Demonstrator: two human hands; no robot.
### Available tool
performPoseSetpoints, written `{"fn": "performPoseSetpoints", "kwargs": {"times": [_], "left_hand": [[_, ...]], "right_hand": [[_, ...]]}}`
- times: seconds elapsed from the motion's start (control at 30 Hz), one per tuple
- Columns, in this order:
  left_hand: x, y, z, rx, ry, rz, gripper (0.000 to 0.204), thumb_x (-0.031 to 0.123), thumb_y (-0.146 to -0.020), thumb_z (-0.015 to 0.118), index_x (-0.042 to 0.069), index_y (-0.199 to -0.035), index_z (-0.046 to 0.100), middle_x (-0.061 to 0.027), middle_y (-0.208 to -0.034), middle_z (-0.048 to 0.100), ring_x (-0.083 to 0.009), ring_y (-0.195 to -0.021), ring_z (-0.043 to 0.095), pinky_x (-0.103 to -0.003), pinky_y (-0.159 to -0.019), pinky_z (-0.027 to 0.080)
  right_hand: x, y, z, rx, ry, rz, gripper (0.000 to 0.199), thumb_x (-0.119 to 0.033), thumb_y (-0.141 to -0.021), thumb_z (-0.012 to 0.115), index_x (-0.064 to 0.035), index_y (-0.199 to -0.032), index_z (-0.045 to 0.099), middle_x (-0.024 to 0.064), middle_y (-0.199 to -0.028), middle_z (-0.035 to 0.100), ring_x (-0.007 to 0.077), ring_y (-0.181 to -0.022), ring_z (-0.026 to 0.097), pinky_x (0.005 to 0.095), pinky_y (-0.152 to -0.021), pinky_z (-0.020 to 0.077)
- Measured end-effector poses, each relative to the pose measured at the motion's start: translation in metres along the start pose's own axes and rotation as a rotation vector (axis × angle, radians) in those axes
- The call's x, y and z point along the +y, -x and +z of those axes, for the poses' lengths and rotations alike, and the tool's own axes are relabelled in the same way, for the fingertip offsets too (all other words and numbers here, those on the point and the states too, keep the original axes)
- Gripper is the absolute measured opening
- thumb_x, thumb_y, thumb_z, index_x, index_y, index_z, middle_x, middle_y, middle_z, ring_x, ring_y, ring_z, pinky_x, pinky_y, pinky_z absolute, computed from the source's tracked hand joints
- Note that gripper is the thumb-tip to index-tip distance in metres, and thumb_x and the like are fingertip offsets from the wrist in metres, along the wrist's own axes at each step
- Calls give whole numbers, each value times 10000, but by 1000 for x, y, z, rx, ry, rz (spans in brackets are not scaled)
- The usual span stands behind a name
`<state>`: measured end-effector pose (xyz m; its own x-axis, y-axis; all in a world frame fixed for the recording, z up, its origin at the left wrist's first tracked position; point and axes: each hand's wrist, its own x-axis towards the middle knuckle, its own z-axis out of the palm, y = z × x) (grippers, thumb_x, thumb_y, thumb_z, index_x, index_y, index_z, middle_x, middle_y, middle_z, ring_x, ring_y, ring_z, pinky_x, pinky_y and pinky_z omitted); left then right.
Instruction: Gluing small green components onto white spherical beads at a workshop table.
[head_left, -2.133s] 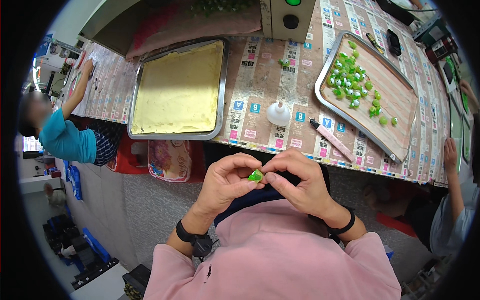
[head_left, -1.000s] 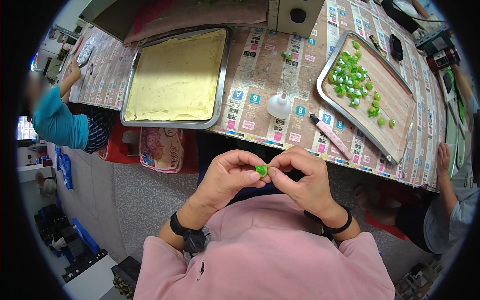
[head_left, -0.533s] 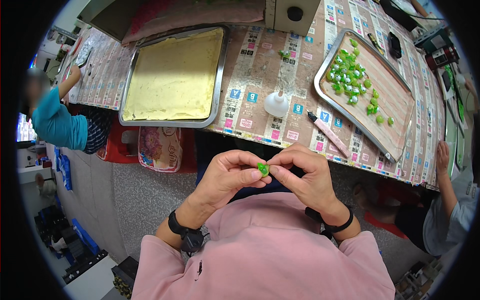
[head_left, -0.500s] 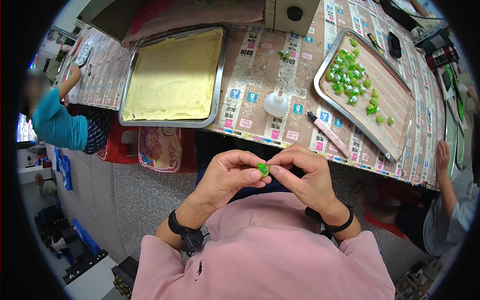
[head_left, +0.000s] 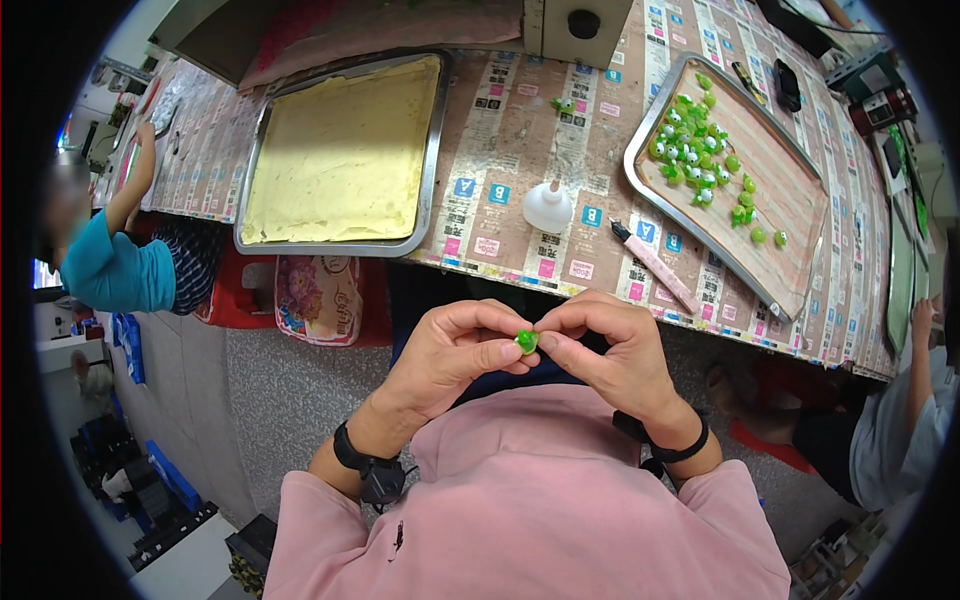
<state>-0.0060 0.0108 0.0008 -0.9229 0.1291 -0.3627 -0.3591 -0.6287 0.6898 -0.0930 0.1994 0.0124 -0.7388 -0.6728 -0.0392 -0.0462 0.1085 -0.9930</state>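
Held in front of my chest, just off the table edge, is a small glossy green piece [head_left: 526,342] with a paler, rounded underside. My left hand [head_left: 440,360] grips it between thumb and fingers. From the other side, my right hand [head_left: 615,352] is pinched closed with thumb and forefinger tips against the piece; whether something tiny is also between them is hidden. Several similar green figures with white, dark-dotted eyes [head_left: 690,150] lie in a metal-rimmed tray [head_left: 640,180] at the right. A single one [head_left: 564,105] sits apart on the table.
A white squeeze bottle [head_left: 548,210] and a pink-handled tool [head_left: 660,270] are near the table's front edge. To the left lies a metal tray with a yellow lining [head_left: 340,150]. Behind stands a grey box-like machine [head_left: 580,35]. Co-workers sit at left [head_left: 120,265] and right [head_left: 900,430].
My hands keep their pinch on the green piece, which looks slightly turned. The view has shifted a little. The co-worker at right has moved a hand off the table edge; the left one's arm has shifted.
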Motion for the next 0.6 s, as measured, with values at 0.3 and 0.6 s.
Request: {"fn": "performPoseSetpoints", "kwargs": {"times": [0.3, 0.6], "left_hand": [[-5, -1, 0, 6, 17, 19, 205, -3, -844, 652, -29, -1045, 619, -130, -1001, 635, -197, -892, 659, -295, -801, 561], [3, 5, -7, 104, -39, 67, 288, -7, -856, 614, -22, -1139, 566, -110, -1077, 600, -199, -960, 636, -306, -834, 546]], "right_hand": [[4, 1, 2, 19, -2, 30, 131, -56, -794, 692, -7, -916, 687, 66, -841, 649, 112, -728, 614, 235, -660, 498], [18, 0, -41, 568, 600, -191, 187, -7, -733, 679, -37, -918, 673, 101, -904, 623, 272, -858, 577, 348, -733, 469]]}}
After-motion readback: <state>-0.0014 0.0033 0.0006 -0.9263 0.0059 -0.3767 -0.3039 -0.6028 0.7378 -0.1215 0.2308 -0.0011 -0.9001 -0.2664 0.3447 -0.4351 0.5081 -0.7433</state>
